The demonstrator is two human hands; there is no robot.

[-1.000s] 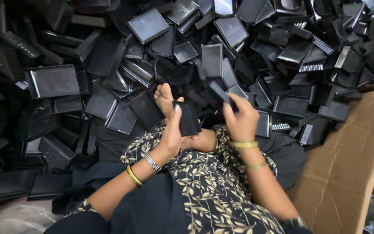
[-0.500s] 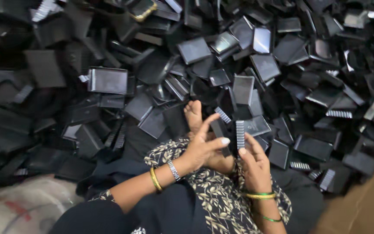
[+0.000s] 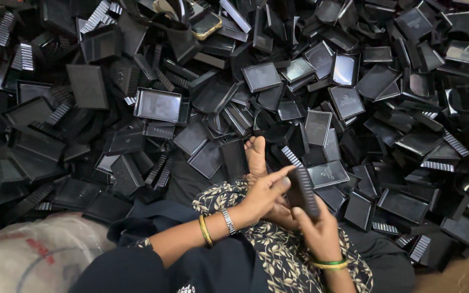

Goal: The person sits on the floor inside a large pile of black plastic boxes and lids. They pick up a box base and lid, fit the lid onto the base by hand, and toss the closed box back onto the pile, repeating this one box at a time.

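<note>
My right hand (image 3: 317, 230) grips a small black ribbed plastic piece (image 3: 303, 191), held upright in front of my lap. My left hand (image 3: 264, 194) reaches across with spread fingers, and its fingertips touch the top edge of that same piece. Both wrists wear gold bangles; the left also has a silver watch. My bare foot (image 3: 255, 154) sticks out just beyond the hands, resting against the pile. My lap is covered by dark cloth with a pale leaf print (image 3: 278, 249).
A huge heap of black plastic trays and lids (image 3: 158, 106) fills the floor ahead and to both sides. A phone with a gold rim (image 3: 206, 24) lies on the pile at the top. A whitish sack (image 3: 33, 255) sits at lower left.
The view has shifted right and down over the pile. My left hand has dropped from a raised, spread pose onto the top of the piece that my right hand holds.
</note>
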